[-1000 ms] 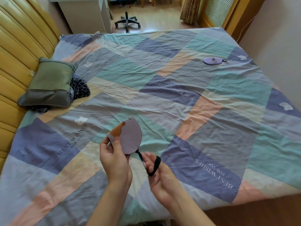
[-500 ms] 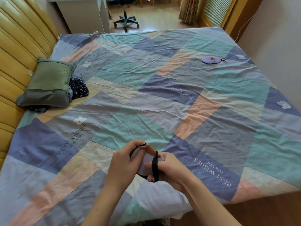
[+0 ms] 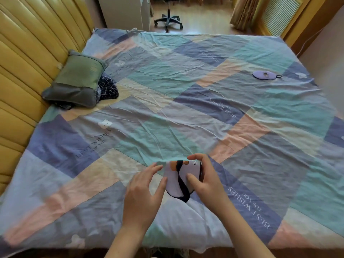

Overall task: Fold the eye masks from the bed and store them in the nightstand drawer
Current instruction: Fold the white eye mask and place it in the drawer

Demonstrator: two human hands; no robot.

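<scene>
A folded lilac eye mask (image 3: 175,181) with an orange patch and a black strap wound across it is held above the near edge of the bed. My right hand (image 3: 208,181) grips its right side, fingers over the top and thumb on the front. My left hand (image 3: 143,194) is at its left edge with fingers spread, the thumb touching the mask. A second lilac eye mask (image 3: 263,74) lies flat on the far right of the bed, its black strap beside it. No nightstand is in view.
The bed carries a patchwork sheet (image 3: 186,112). A green-grey pillow (image 3: 76,81) and a dark checked cloth (image 3: 107,88) lie by the yellow padded headboard (image 3: 28,58). A white cabinet (image 3: 126,12) and an office chair base (image 3: 168,19) stand beyond the bed.
The mask went from hanging open in my left hand, strap in my right, to folded with the strap wrapped around it. My right hand now holds it; my left fingers have spread.
</scene>
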